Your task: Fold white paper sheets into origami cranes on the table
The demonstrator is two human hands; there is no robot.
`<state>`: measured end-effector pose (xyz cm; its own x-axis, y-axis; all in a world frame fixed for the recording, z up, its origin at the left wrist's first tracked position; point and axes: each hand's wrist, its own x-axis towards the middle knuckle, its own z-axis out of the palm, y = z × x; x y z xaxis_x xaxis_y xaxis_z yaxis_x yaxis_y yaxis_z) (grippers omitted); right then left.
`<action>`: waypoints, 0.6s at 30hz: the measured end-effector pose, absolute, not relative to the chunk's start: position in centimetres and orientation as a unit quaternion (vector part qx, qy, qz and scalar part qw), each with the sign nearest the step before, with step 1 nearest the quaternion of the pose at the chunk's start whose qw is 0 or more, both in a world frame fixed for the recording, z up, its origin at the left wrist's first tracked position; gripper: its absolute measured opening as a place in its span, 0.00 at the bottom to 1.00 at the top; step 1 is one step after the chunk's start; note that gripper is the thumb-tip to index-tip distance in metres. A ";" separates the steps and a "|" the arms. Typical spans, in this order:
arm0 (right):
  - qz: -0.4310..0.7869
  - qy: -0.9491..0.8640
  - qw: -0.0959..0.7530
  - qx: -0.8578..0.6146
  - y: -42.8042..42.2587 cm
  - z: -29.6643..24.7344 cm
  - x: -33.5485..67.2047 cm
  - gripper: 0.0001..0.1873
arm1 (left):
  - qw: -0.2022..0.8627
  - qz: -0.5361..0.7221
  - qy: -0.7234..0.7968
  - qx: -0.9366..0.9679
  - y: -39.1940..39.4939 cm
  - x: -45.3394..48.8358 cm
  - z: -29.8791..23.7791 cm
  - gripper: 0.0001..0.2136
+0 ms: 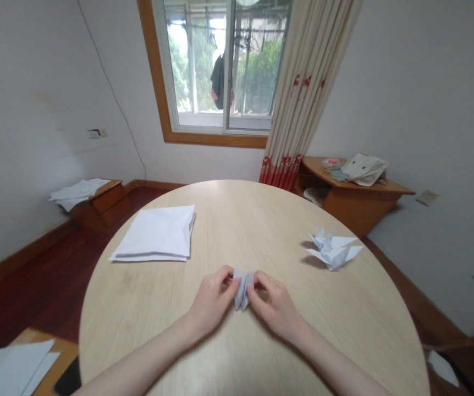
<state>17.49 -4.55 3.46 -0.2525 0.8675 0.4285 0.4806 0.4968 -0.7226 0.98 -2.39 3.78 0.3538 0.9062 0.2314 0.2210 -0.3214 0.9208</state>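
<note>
A small folded piece of white paper [243,289] stands on the round light-wood table [237,231], near its front middle. My left hand [212,300] pinches its left side with closed fingers. My right hand [276,305] pinches its right side the same way. Both hands rest on the tabletop and meet at the paper. A stack of flat white paper sheets [156,234] lies to the far left of my hands. Finished folded paper shapes [332,250] lie to the far right.
A low wooden cabinet [97,206] with papers stands by the left wall. A wooden corner desk [352,195] with a bag stands at the right, beside a curtain [303,93] and window. More white sheets [10,368] lie at the lower left.
</note>
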 end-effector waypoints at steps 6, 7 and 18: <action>0.288 -0.725 0.410 -0.472 -4.3 3.5 17.7 0.12 | 0.428 0.414 0.423 0.683 -2.1 1.0 3.5 0.10; 0.299 -0.716 0.414 -0.475 -4.2 3.5 17.8 0.11 | 0.432 0.419 0.424 0.677 -2.0 1.0 3.5 0.10; 0.413 -0.657 0.440 -0.451 -3.2 3.4 18.6 0.06 | 0.548 0.457 0.431 0.553 -0.5 1.0 2.1 0.07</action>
<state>18.59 -3.24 3.45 -0.2058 0.9566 0.2063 0.2291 0.2520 -0.9402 0.95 -0.52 2.13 0.2111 0.9769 0.0335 -0.0244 -0.0290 0.9993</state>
